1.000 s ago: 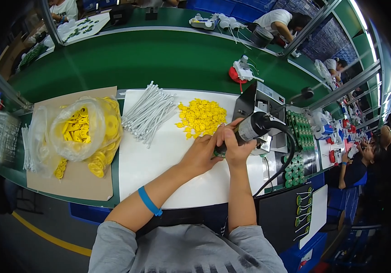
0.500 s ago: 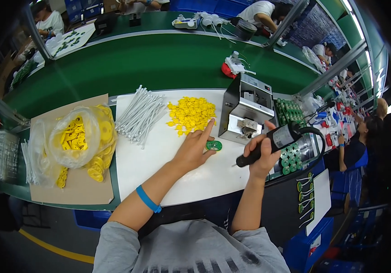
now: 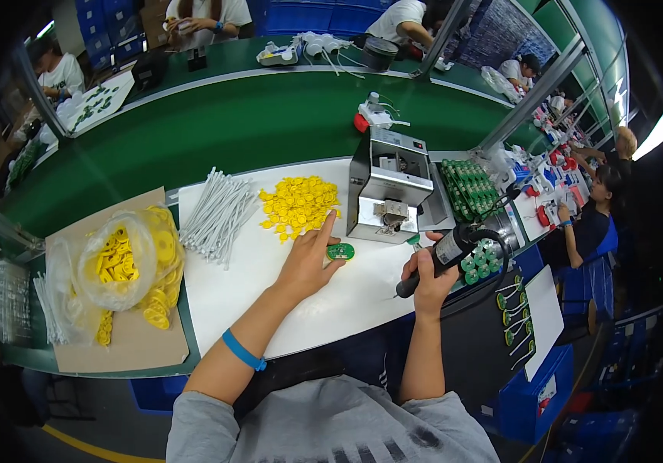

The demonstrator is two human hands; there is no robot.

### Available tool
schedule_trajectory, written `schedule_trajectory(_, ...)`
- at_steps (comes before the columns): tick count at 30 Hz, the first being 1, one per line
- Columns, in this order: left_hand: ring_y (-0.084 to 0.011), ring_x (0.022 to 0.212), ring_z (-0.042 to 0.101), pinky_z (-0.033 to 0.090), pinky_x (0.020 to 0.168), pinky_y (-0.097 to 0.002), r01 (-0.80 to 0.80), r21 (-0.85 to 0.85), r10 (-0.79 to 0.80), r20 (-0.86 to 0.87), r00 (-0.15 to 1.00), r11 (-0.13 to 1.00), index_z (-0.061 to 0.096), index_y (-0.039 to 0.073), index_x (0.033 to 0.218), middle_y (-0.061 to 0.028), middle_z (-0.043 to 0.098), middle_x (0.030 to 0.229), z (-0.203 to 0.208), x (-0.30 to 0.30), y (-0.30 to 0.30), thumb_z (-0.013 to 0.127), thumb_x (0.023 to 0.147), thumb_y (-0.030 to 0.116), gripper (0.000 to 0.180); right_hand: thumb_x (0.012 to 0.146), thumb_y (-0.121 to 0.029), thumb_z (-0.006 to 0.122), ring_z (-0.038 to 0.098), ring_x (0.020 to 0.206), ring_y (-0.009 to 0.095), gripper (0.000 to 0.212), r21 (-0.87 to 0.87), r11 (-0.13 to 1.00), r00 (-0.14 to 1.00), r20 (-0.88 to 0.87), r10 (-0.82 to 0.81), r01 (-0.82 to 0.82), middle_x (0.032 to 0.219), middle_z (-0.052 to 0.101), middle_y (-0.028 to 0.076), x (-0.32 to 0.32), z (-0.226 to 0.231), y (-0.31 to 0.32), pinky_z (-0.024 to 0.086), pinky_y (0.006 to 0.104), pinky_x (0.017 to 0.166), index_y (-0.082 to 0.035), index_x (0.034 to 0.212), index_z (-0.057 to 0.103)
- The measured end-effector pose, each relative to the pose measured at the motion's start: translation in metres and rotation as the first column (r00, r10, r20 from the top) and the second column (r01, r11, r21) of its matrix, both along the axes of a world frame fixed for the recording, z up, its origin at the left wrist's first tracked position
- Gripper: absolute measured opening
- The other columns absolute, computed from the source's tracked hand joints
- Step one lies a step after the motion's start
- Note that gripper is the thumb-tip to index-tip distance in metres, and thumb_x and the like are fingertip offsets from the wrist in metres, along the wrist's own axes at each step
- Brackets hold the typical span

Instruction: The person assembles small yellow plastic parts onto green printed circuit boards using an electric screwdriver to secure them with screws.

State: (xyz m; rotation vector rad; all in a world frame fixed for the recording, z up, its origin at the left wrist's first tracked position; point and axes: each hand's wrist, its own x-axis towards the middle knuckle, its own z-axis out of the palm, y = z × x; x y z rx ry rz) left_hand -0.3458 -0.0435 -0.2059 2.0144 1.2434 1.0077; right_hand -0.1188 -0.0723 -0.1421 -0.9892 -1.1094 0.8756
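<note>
My left hand (image 3: pixel 303 266) rests over the white work surface with its index finger stretched toward a pile of small yellow plastic parts (image 3: pixel 300 202). Its thumb and fingers close around the edge of a small rounded green circuit board (image 3: pixel 340 252). To the right, my right hand (image 3: pixel 428 285) grips a black electric screwdriver (image 3: pixel 450 251), tilted with its thin bit pointing down and left. The bit is apart from the board. A metal bench device (image 3: pixel 390 185) with an open front stands beyond both hands.
White cable ties (image 3: pixel 219 216) lie left of the yellow pile. Further left, an open plastic bag (image 3: pixel 119 258) of yellow parts sits on cardboard (image 3: pixel 127 355). Green boards (image 3: pixel 466 187) and round green pieces (image 3: pixel 479 262) are at right. The screwdriver's black cord (image 3: pixel 507 258) loops there.
The whole view has shifted, so the bench appears further left and lower. The screwdriver bit has moved slightly away from the circuit board, toward me and right. My left hand keeps its pose.
</note>
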Motion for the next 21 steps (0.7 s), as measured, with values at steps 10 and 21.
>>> schedule_trajectory(10,-0.0332,0.109,0.059,0.043,0.097,-0.0430,0.009,0.012,-0.008,-0.024,1.000,1.000,0.019,0.005,0.158,-0.0129,0.070,0.113,0.044,0.036,-0.012,0.080,0.079,0.013,0.099,0.105,-0.033,0.053,0.049,0.052,0.014,0.034,0.308,0.934,0.913,-0.404,-0.046,0.183,0.068,0.049,0.003,0.047,0.118,0.047,0.043,0.0278,0.050,-0.005,0.124,0.047)
schedule_trajectory(21,-0.0329,0.106,0.061,0.043,0.101,-0.0428,0.029,-0.064,-0.030,-0.014,0.999,0.998,0.020,0.002,0.157,-0.0151,0.069,0.111,0.112,0.115,-0.036,0.080,0.080,0.013,0.099,0.098,-0.044,0.065,0.052,0.068,0.015,0.040,0.202,0.948,0.724,-0.688,-0.042,0.247,0.077,0.052,0.003,0.151,0.223,0.135,0.046,0.0294,0.064,-0.008,0.098,0.048)
